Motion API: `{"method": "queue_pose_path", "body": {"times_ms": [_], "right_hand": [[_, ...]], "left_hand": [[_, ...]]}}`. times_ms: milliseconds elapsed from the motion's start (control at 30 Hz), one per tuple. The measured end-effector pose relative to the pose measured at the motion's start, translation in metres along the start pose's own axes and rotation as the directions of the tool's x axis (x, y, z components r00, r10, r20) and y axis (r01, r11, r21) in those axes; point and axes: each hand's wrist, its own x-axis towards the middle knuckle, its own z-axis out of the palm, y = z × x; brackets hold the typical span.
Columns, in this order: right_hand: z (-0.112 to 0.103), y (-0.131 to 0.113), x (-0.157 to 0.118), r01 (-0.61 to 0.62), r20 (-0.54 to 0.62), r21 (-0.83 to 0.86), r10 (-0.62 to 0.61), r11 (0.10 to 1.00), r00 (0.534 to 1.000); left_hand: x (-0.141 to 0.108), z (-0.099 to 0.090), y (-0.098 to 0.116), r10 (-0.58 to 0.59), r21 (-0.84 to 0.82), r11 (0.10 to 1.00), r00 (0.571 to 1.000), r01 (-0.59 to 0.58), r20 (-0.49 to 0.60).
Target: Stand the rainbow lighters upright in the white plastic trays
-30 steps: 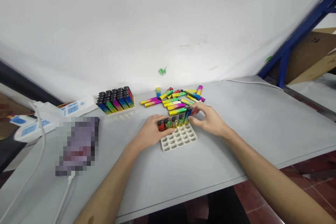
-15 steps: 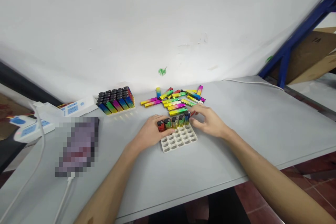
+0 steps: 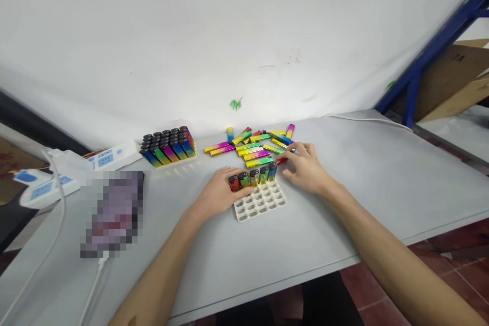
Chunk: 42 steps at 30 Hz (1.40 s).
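A white plastic tray point(image 3: 262, 210) with rows of slots stands before me, its back row filled with several upright lighters in red, green, gold and blue. My left hand point(image 3: 219, 193) is closed round the left end of that row and tray, thumb in front of the red lighter point(image 3: 234, 183) and fingers behind. Just right of the blue lighter point(image 3: 272, 171), my right hand point(image 3: 305, 169) has thumb and index finger apart around a red lighter point(image 3: 281, 161) lying on the table; contact is unclear. Behind lies a loose pile of shiny multicoloured lighters point(image 3: 254, 154).
A second tray packed with upright black-topped lighters point(image 3: 168, 146) stands at the back left. White power strips point(image 3: 110, 157), a blurred-out device point(image 3: 114, 214) and its white cable point(image 3: 91, 285) are on the left. A blue metal frame point(image 3: 412, 91) rises at the right.
My right hand has drawn back slightly right from the blue lighter, leaving it upright in the tray, and the red lighter shows more. My left hand stays put.
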Motion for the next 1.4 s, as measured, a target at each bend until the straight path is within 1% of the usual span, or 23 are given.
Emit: {"method": "queue_pose_path", "body": {"times_ms": [100,167,233,267,300,367,433,467,533,667,733,867,1000,1200,1400], "right_hand": [[0.0,0.001,0.0,-0.035,-0.004,0.031,0.035,0.999,0.999],[-0.002,-0.001,0.003,-0.061,-0.02,0.124,0.064,0.99,0.998],[-0.007,-0.003,0.006,-0.107,-0.023,0.274,0.118,0.956,0.993],[-0.009,-0.005,0.008,-0.138,-0.006,0.376,0.151,0.916,0.988],[-0.011,-0.006,0.009,-0.175,0.023,0.484,0.187,0.857,0.982],[-0.014,-0.008,0.011,-0.242,0.087,0.685,0.252,0.687,0.964],[-0.015,-0.009,0.011,-0.273,0.128,0.816,0.301,0.509,0.945],[-0.014,-0.01,0.011,-0.281,0.143,0.852,0.321,0.441,0.936],[-0.013,-0.011,0.01,-0.303,0.182,0.888,0.341,0.347,0.922],[-0.011,-0.012,0.01,-0.373,0.287,0.897,0.33,0.236,0.899],[-0.011,-0.012,0.01,-0.392,0.32,0.895,0.31,0.21,0.895],[-0.011,-0.012,0.011,-0.385,0.311,0.899,0.315,0.209,0.897],[-0.008,-0.013,0.012,-0.425,0.356,0.891,0.337,0.158,0.872],[-0.002,-0.017,0.011,-0.462,0.385,0.875,0.368,0.147,0.847],[-0.006,-0.023,0.012,-0.473,0.393,0.874,0.414,0.108,0.821]], "left_hand": [[0.0,0.0,0.001,0.002,0.002,1.0,1.0,-0.002,-0.001],[0.0,-0.001,0.002,0.003,0.006,1.0,1.0,-0.003,0.0],[0.0,-0.001,0.003,0.007,0.009,1.0,1.0,-0.007,0.002],[0.0,-0.001,0.003,0.008,0.009,1.0,1.0,-0.008,0.002],[0.0,-0.001,0.003,0.008,0.009,1.0,1.0,-0.008,0.001],[0.0,-0.001,0.003,0.004,0.009,1.0,1.0,-0.004,-0.001],[-0.001,-0.001,0.002,0.002,0.012,1.0,1.0,-0.002,0.0],[-0.001,-0.001,0.002,0.0,0.014,1.0,1.0,0.0,0.004],[-0.001,-0.001,0.001,-0.007,0.014,1.0,1.0,0.007,0.006],[-0.001,-0.001,0.001,-0.006,0.014,1.0,1.0,0.006,0.007],[-0.001,-0.002,0.002,0.002,0.014,1.0,1.0,-0.002,0.014],[-0.001,-0.002,0.002,-0.011,0.013,1.0,1.0,0.011,0.013],[-0.001,-0.001,0.001,-0.013,0.011,1.0,1.0,0.013,0.012],[0.0,0.0,0.0,-0.016,-0.006,1.0,1.0,0.016,0.005],[-0.001,-0.001,0.002,-0.026,-0.004,1.0,1.0,0.026,0.01]]}}
